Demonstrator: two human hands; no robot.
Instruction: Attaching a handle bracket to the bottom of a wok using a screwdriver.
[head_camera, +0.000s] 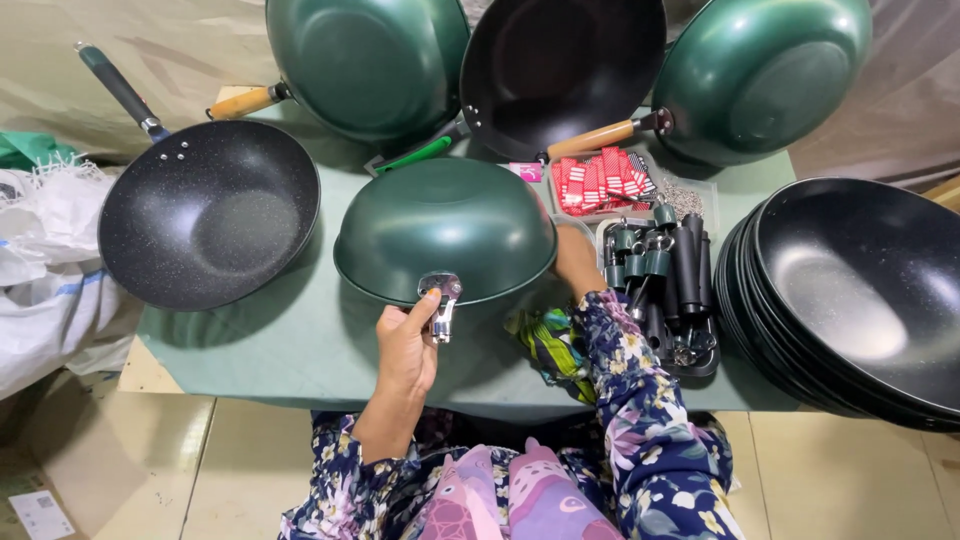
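Overturned green wok (445, 232) at the centre of the green worktop (290, 345), its metal handle bracket (441, 303) pointing to six o'clock, towards me. My left hand (408, 345) pinches that bracket, thumb on top and fingers curled beneath (a closed, light grip on the bracket alone). My right hand (577, 262) steadies the rim at three o'clock; its fingers are hidden behind the wok, so I cannot tell how far that grip is closed. A tray of dark handles (668, 290) lies just beside the wok at three o'clock, with a box of red packets (600, 182) at one o'clock. A speckled black pan (208, 212) sits at nine o'clock, a stack of black woks (850, 290) further out at three. To work well here, I judge the rim should stay pressed flat so the bracket does not rock.
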